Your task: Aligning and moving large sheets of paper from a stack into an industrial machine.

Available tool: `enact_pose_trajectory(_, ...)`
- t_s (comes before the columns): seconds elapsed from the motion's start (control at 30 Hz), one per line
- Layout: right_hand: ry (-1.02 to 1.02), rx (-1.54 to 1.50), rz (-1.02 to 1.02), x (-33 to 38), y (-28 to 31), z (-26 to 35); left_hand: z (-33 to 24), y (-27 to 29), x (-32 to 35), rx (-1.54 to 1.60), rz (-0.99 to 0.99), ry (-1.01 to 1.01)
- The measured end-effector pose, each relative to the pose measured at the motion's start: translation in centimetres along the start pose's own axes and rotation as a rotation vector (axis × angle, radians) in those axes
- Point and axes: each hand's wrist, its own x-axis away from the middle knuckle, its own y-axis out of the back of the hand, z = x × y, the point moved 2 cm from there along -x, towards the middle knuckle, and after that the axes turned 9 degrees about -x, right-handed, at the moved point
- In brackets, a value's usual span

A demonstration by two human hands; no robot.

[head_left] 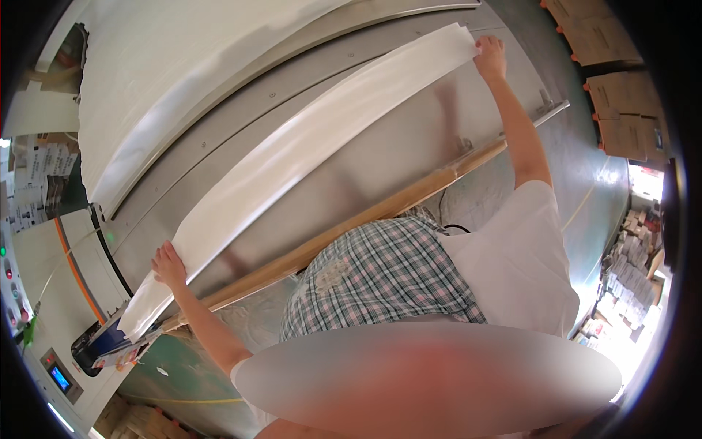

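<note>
A long, folded strip of thin white sheet [322,139] stretches diagonally over the grey metal table [351,172]. My right hand [491,57] pinches its far right end at the corner. Toward the near left, my left hand [169,265] grips the strip's edge, fingers close together; its thumb is partly hidden. Past my left hand, the strip's loose end hangs over the table's left edge. Behind it, a wide white sheet [183,80] covers the raised part of the machine.
A wooden bar [365,212] runs along the table's front edge, close to my checked apron [380,274]. At left stands a machine cabinet with a small blue screen [60,377]. Cardboard boxes [621,99] are stacked at the far right, with piled paper bundles [632,263] nearer.
</note>
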Motion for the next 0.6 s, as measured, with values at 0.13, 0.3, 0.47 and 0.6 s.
enact_pose_trajectory(0.13, -0.119, 0.130, 0.021, -1.7, -0.9, -5.4, -0.6, -0.1, -0.5, 0.017, 0.009, -0.020)
enact_pose_trajectory(0.3, -0.146, -0.332, 0.421, -3.6, 2.3, -1.6, 1.0, -0.9, -1.1, 0.012, 0.032, -0.078)
enact_pose_trajectory(0.47, 0.275, -0.140, 0.400, -2.0, -6.4, 2.7, 0.1, 1.0, -2.0, -0.019, 0.210, -0.041)
enact_pose_trajectory(0.6, 0.402, 0.101, 0.498, -6.5, -11.2, -1.4, -2.0, 1.6, -2.2, -0.028, 0.326, -0.046)
